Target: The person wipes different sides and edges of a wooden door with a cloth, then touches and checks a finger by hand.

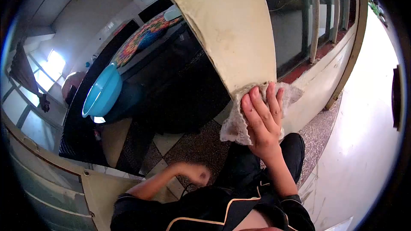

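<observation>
Clearly, the right hand (266, 130) held the thin, pale cloth (234, 127) against the lower part of the cream panel (227, 30), beside the barred window (291, 25). Its fingers were spread over the cloth and pressed on it. The left hand (196, 174) was in front of the body, its fingers folded inward, and I saw nothing in it.

For good work at this place, I judge that the pressure needed to be even under all the fingers, and the strokes slow along the panel. The loose corners of the cloth needed to be gathered under the palm, because they hung out on both sides and could catch on the rough edge. A fresh fold was useful where the cloth looked grey.

Some things were difficult to see. The right thumb was hidden, and so was the surface just under the cloth. The left hand was blurred, so its separate fingers could not be counted. The black table (171, 98), near the blue basin (102, 94), was mostly lost in shadow, and strong light washed out the white surface (359, 115) at the right.
</observation>
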Tool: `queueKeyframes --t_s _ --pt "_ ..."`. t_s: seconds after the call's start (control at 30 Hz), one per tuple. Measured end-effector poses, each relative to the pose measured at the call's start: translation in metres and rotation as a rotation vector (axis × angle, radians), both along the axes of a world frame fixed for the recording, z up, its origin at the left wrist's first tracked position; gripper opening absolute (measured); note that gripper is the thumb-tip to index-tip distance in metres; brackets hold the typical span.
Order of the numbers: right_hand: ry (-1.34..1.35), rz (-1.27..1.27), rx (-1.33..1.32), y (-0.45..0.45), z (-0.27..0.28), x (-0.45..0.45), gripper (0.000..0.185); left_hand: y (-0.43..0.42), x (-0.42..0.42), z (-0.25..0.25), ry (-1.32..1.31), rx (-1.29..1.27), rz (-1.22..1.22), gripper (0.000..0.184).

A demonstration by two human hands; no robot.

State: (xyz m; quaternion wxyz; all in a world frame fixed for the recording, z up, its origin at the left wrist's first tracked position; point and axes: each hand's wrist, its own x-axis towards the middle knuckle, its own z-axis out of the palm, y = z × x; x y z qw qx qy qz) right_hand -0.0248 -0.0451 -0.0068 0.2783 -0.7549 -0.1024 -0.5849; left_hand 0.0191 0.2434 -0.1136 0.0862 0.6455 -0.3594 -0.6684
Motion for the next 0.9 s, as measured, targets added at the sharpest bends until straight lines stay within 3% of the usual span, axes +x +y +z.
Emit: queueKeyframes --t_s 0.03,0.1,0.27,0.53,0.7,0.9 --pt "0.012 0.026 0.013 0.000 0.002 -0.002 0.040 0.032 -0.012 -0.028 0.118 0.024 -0.256 0.023" --pt "0.021 0.043 0.021 -0.001 0.004 -0.004 0.040 0.074 -0.040 -0.062 0.169 0.169 -0.342 0.023" --pt "0.084 0.096 -0.009 -0.010 -0.001 -0.010 0.044 0.114 -0.067 -0.119 -0.040 0.378 -0.002 0.023" --pt "0.184 0.159 0.015 -0.018 -0.023 -0.020 0.053 0.076 -0.067 -0.157 -0.256 0.237 0.505 0.023" --pt "0.205 0.174 0.012 -0.016 -0.021 -0.022 0.051 0.077 -0.074 -0.165 -0.243 0.267 0.527 0.023" --pt "0.166 0.148 0.024 -0.014 -0.024 -0.019 0.053 0.111 -0.090 -0.169 -0.159 0.420 0.386 0.024"
